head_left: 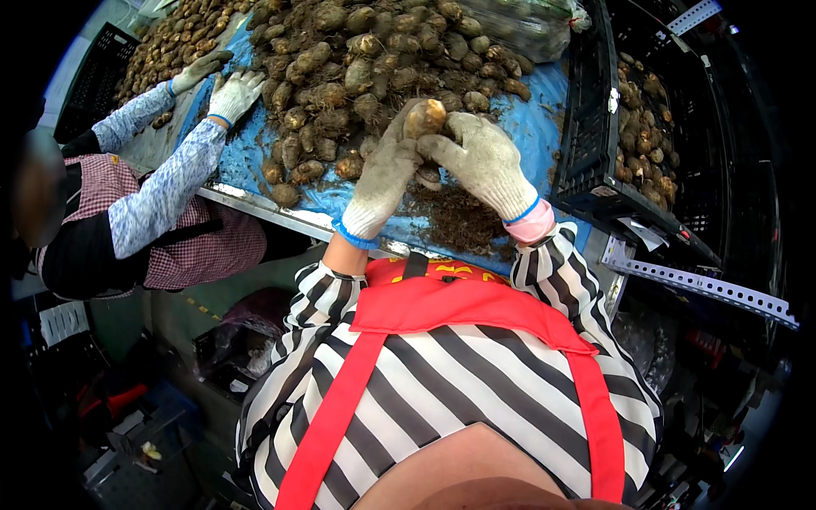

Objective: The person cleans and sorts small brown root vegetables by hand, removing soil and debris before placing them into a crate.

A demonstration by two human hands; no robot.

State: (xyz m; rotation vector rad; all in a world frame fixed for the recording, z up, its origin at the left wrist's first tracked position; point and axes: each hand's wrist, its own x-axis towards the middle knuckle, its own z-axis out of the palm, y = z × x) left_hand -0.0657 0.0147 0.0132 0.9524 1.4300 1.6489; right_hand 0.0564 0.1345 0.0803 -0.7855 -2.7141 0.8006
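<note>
In front of my chest, over the table's edge, a brown taro corm (425,117) with a paler, cleaned-looking end is held up between my gloved hands. My left hand (382,174) is closed around its left side. From the right, my right hand (489,161) has thumb and fingers bent against it. Part of another taro shows just below the hands. Beyond them a large heap of dirty, hairy taro corms (357,76) lies on a blue plastic sheet (535,115). Under my right wrist is a mat of dark root fibres and soil (459,223).
A black plastic crate (586,127) with taro corms (646,140) stands at my right, a perforated metal strip (701,280) near it. A co-worker's gloved hands (236,95) rest by the heap's left side. A filled clear plastic bag (518,30) lies behind the heap.
</note>
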